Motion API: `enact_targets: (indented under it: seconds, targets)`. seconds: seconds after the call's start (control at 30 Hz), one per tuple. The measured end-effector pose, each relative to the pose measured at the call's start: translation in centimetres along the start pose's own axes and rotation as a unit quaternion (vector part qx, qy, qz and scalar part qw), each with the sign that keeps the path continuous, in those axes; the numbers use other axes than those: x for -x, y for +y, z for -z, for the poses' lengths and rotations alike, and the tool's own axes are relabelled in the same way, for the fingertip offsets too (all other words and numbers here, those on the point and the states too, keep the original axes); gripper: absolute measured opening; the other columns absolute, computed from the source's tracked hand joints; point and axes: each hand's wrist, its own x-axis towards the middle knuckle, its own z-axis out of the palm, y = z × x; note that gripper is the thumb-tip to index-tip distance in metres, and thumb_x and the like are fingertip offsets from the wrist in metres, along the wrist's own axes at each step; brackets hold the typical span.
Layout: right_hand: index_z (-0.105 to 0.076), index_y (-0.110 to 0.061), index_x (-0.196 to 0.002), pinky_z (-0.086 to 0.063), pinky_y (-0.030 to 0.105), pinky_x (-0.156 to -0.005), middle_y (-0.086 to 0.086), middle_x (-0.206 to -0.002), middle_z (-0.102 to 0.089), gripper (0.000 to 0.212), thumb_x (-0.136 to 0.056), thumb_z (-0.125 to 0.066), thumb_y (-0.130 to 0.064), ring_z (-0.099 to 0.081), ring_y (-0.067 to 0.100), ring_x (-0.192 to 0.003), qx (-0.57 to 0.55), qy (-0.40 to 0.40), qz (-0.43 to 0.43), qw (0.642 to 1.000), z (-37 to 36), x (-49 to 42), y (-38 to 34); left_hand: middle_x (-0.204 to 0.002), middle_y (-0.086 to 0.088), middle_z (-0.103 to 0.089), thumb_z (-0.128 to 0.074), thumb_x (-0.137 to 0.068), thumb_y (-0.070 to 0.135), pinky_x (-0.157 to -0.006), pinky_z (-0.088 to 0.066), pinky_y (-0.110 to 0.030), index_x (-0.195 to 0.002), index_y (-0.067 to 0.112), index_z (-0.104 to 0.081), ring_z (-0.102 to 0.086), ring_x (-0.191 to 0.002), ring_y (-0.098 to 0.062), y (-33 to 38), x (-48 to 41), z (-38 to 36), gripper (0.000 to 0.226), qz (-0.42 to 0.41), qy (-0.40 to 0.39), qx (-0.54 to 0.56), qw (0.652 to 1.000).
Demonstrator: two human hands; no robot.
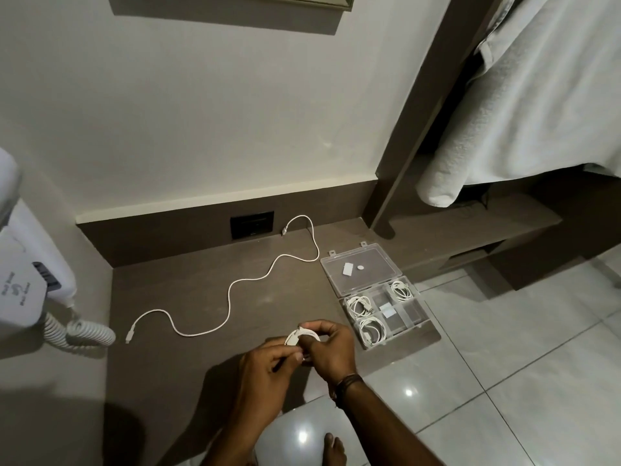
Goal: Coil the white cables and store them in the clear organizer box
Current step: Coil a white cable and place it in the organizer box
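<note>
Both my hands hold a small coiled white cable (300, 335) above the front of the brown counter. My left hand (265, 368) pinches its lower side, and my right hand (331, 348) grips its right side. A second white cable (235, 284) lies uncoiled in a wavy line across the counter, from near the wall socket to the left front. The clear organizer box (416, 326) sits open at the counter's right end. Three of its compartments each hold a coiled white cable (360, 306). Its lid (361, 269) lies flat behind it.
A white wall-mounted hair dryer (23, 284) with a spiral cord (80, 332) hangs at the left. A black wall socket (252, 224) sits in the back panel. White towels (524, 105) hang at the right above a lower shelf. The tiled floor and my foot (334, 449) lie below.
</note>
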Motion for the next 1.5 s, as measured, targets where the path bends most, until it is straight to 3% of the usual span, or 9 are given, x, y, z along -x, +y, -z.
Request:
enact_targets:
  seconds: [0.1,0.23,0.53,0.73,0.93,1.03,1.17,1.3,1.5]
  targets:
    - [-0.080,-0.006,-0.085,-0.056,0.025,-0.044,0.008,-0.074,-0.075,0.019,-0.080,-0.074,0.011,-0.070,0.014,-0.052,0.001,-0.007,0.007,1.000,0.4,0.0,0.4,-0.089,0.009,-0.079,-0.066,-0.090,0.024,-0.079,-0.060,-0.034,-0.085,0.040,-0.078,-0.073,-0.089,-0.011,-0.2,-0.6,0.5,0.020,0.102,-0.069,0.116,0.986]
    - [-0.079,-0.015,-0.080,-0.060,0.029,-0.047,0.006,-0.072,-0.076,0.028,-0.079,-0.075,0.013,-0.071,0.016,-0.055,0.005,-0.006,0.022,1.000,1.0,0.1,1.3,-0.077,-0.001,-0.080,-0.069,-0.085,0.018,-0.069,-0.060,-0.033,-0.073,0.019,-0.080,-0.077,-0.078,-0.019,0.0,-1.6,-0.8,0.016,0.238,-0.017,0.209,0.948]
    - [-0.080,-0.013,-0.083,-0.059,0.025,-0.051,0.006,-0.078,-0.078,0.029,-0.078,-0.074,0.015,-0.073,0.010,-0.060,0.016,0.015,0.032,0.999,6.1,-2.0,2.2,-0.078,-0.009,-0.080,-0.080,-0.072,0.026,-0.062,-0.060,-0.030,-0.081,0.004,-0.075,-0.077,-0.074,-0.025,0.5,-4.2,-4.8,0.024,0.329,-0.069,0.275,0.901]
    - [-0.080,0.001,-0.093,-0.063,0.040,-0.071,0.024,-0.091,-0.078,0.025,-0.079,-0.070,0.018,-0.073,0.030,-0.077,0.002,0.020,0.026,0.999,11.8,-5.9,2.7,-0.089,-0.015,-0.079,-0.091,-0.058,0.036,-0.065,-0.061,-0.027,-0.074,0.010,-0.076,-0.076,-0.085,-0.027,1.4,-7.5,-9.7,0.034,0.288,-0.191,0.242,0.907]
    - [-0.082,-0.005,-0.088,-0.063,0.054,-0.083,0.017,-0.089,-0.080,0.025,-0.077,-0.074,0.016,-0.075,0.040,-0.091,0.013,0.011,0.016,1.000,18.1,-10.8,3.1,-0.088,-0.014,-0.079,-0.096,-0.049,0.036,-0.065,-0.060,-0.031,-0.075,0.019,-0.071,-0.076,-0.082,-0.029,2.8,-10.2,-17.1,0.040,0.255,-0.199,0.217,0.921]
    - [-0.083,-0.011,-0.083,-0.064,0.050,-0.079,0.012,-0.085,-0.081,0.027,-0.078,-0.075,0.014,-0.077,0.035,-0.085,0.029,-0.001,0.009,1.000,21.0,-13.5,3.1,-0.086,-0.009,-0.079,-0.094,-0.055,0.029,-0.059,-0.058,-0.036,-0.084,0.025,-0.067,-0.076,-0.073,-0.029,4.0,-11.5,-20.7,0.039,0.225,-0.190,0.228,0.928]
    - [-0.081,-0.029,-0.073,-0.060,0.023,-0.058,-0.008,-0.071,-0.080,0.041,-0.081,-0.074,0.011,-0.075,0.008,-0.066,0.051,-0.023,0.017,0.998,23.4,-16.2,3.3,-0.079,0.005,-0.071,-0.079,-0.076,0.019,-0.049,-0.057,-0.034,-0.105,0.028,-0.070,-0.073,-0.076,-0.019,4.7,-12.1,-24.1,0.032,0.125,-0.167,0.189,0.960]
    - [-0.083,-0.020,-0.082,-0.057,0.017,-0.052,-0.008,-0.068,-0.079,0.029,-0.082,-0.076,0.009,-0.074,0.007,-0.060,0.065,-0.046,0.024,0.997,24.7,-17.8,3.5,-0.090,0.005,-0.074,-0.074,-0.085,0.016,-0.058,-0.060,-0.032,-0.100,0.030,-0.076,-0.073,-0.081,-0.021,4.7,-12.4,-25.9,0.021,0.097,-0.131,0.154,0.974]
    - [-0.082,-0.004,-0.095,-0.064,0.026,-0.072,0.010,-0.087,-0.081,0.019,-0.084,-0.073,0.009,-0.078,0.017,-0.079,0.072,-0.101,0.049,0.991,25.7,-19.5,3.6,-0.095,0.005,-0.078,-0.077,-0.081,0.028,-0.059,-0.058,-0.027,-0.108,0.030,-0.075,-0.074,-0.084,-0.019,4.4,-12.9,-26.7,0.027,0.129,-0.135,0.148,0.971]
